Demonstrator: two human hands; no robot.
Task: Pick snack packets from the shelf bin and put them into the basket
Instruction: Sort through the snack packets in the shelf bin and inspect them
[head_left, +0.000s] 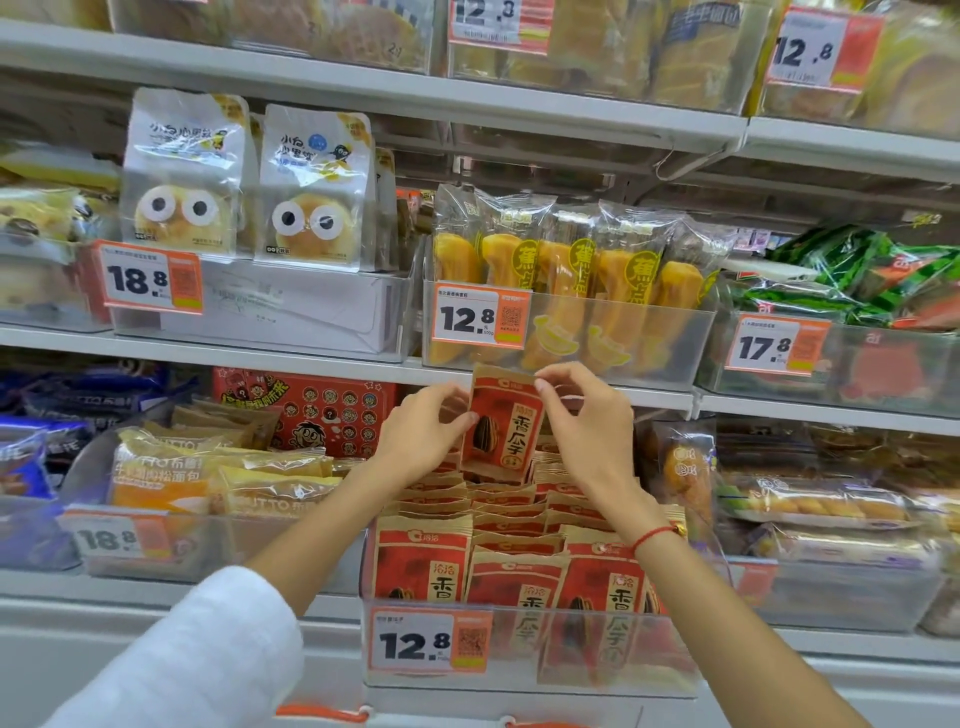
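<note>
A red and brown sunflower seed packet (501, 426) stands upright above the back of a clear shelf bin (530, 649) packed with several rows of the same packets (514, 571). My left hand (423, 434) pinches the packet's left edge with thumb and fingers. My right hand (584, 421) pinches its top right corner from the other side. An orange basket handle (322, 713) peeks in at the bottom edge; the basket itself is out of view.
Left of the bin lies a bin of yellow bread packs (223, 483). To the right are wrapped cakes (810, 506). The shelf above (311, 358) holds banana cakes (566, 291) close over my hands. A price tag (431, 643) reads 12.8.
</note>
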